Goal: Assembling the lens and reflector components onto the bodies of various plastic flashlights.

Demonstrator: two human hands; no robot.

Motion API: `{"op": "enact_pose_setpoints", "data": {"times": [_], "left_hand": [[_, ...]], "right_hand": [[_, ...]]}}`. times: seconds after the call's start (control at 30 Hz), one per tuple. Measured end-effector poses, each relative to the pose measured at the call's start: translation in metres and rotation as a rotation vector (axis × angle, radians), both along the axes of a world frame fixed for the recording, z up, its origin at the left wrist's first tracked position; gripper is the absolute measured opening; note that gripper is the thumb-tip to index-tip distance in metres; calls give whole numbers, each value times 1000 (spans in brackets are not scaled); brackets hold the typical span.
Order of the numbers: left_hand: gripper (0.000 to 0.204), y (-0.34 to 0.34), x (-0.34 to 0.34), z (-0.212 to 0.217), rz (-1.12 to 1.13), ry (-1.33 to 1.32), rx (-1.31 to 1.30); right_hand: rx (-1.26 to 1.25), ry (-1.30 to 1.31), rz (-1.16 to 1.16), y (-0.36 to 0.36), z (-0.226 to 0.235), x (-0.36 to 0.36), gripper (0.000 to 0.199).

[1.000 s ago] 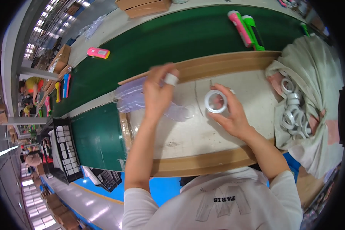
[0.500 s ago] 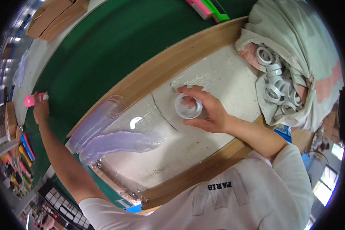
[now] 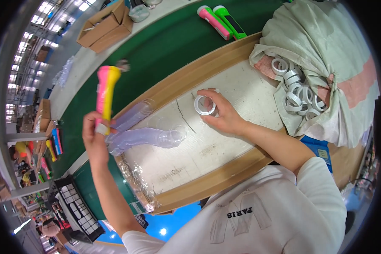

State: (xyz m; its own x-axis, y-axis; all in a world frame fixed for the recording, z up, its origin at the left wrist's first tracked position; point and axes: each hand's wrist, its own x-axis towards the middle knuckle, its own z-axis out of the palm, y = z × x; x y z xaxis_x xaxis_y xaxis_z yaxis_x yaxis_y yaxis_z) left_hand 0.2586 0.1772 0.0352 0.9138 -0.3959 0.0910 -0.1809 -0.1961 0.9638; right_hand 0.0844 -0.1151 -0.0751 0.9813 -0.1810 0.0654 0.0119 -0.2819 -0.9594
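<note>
My left hand [image 3: 95,137] grips a pink and yellow flashlight [image 3: 105,94] by its lower end and holds it upright above the left edge of the wooden tray [image 3: 207,184]. My right hand [image 3: 222,114] rests on the tray's white surface and holds a white ring of tape [image 3: 204,104] between thumb and fingers. Two stacks of clear plastic sleeves [image 3: 146,137] lie on the tray between the hands.
A pale cloth sack [image 3: 326,55] at the right holds several more white rings [image 3: 296,91]. A pink flashlight [image 3: 214,21] and a green one [image 3: 230,20] lie on the green belt [image 3: 156,51]. Cardboard boxes [image 3: 108,25] stand at the far left. A black crate [image 3: 74,209] sits at lower left.
My left hand has come back from the far left of the belt with the pink and yellow flashlight and lifted it near the tray. My right hand kept hold of the ring.
</note>
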Motion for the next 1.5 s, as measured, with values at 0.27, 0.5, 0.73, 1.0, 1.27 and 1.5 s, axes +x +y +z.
{"op": "enact_pose_setpoints", "data": {"times": [0.27,0.5,0.73,1.0,1.27,1.5], "left_hand": [[13,-30,-135,57,-253,187,-37],[21,-43,-162,74,-274,468,-259],[21,-52,-175,73,-204,468,-146],[40,-34,-173,95,-165,343,125],[57,-30,-172,93,-147,562,-71],[60,-38,-180,97,-185,401,68]], "right_hand": [[255,-120,-23,-4,43,-8,80],[377,-261,93,-10,54,-14,78],[297,-227,117,-13,62,-16,72],[31,-211,170,-23,70,-20,66],[61,-381,339,-28,89,-34,60],[-39,-383,289,-44,103,-55,47]]}}
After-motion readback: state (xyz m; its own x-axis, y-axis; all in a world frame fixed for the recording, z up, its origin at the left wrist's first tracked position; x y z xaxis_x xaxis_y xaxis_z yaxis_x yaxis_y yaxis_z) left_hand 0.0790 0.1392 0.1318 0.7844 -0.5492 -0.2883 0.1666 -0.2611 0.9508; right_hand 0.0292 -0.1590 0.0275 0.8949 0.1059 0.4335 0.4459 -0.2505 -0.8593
